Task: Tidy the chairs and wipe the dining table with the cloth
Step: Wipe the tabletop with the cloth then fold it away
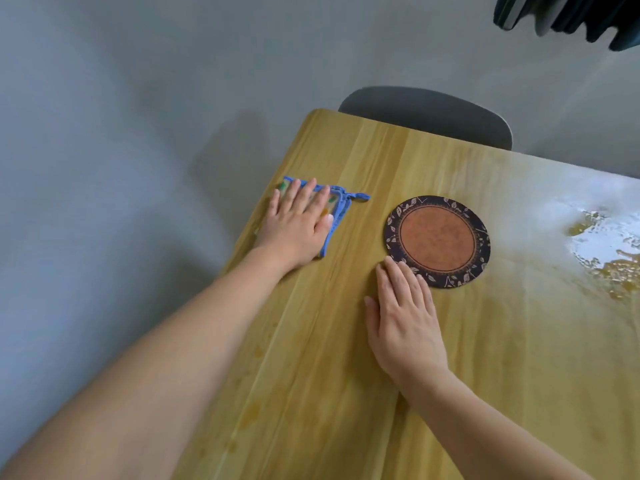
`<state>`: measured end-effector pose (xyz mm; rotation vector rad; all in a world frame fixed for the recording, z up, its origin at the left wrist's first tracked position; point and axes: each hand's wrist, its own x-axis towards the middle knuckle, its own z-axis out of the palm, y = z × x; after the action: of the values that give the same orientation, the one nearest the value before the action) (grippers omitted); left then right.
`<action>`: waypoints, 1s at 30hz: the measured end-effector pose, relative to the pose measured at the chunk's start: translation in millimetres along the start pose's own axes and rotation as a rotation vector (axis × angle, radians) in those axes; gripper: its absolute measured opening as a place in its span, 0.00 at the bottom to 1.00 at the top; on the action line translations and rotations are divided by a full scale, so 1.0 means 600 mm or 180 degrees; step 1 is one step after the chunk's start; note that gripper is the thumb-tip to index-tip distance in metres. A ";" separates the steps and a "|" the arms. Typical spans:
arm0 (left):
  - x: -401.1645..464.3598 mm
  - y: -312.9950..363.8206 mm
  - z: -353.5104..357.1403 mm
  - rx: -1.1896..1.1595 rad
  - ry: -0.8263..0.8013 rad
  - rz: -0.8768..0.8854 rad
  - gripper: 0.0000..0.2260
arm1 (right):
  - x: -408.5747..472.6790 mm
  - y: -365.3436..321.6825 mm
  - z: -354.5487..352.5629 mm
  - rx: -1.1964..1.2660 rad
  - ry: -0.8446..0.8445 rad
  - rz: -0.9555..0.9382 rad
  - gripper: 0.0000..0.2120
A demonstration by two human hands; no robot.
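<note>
A folded cloth with a blue border (341, 197) lies near the left edge of the wooden dining table (346, 341). My left hand (298, 225) presses flat on top of it, fingers spread, covering most of it. My right hand (405, 317) rests flat on the tabletop, fingers together, its fingertips touching the near edge of a round mat (438, 241). A grey chair (429, 114) stands tucked against the table's far side.
The round mat has a dark leaf-patterned rim and an orange centre. Bright glare and wet-looking patches (602, 244) cover the table's right part. Dark items (568, 19) hang at the top right. Grey floor (104, 168) lies left of the table.
</note>
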<state>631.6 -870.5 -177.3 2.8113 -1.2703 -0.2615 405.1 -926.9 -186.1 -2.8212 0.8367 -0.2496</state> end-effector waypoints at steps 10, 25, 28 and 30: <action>-0.200 -0.069 0.015 0.0215 -0.0076 0.0066 0.32 | -0.001 -0.003 0.001 0.0066 -0.0052 -0.0029 0.26; -0.238 -0.020 0.039 0.0131 0.0136 0.0471 0.28 | -0.006 -0.003 0.004 0.0155 0.0041 -0.0007 0.24; -0.289 -0.001 0.050 0.0185 0.0013 0.0420 0.28 | -0.004 -0.004 0.003 0.0167 0.0072 -0.0005 0.24; -0.249 0.013 0.038 0.0174 -0.0031 0.0369 0.28 | -0.001 -0.002 0.002 0.0177 0.0096 0.0002 0.24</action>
<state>524.7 -763.3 -178.9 2.7705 -1.4582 -0.2388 405.5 -925.7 -187.2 -2.7723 0.8238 -0.3113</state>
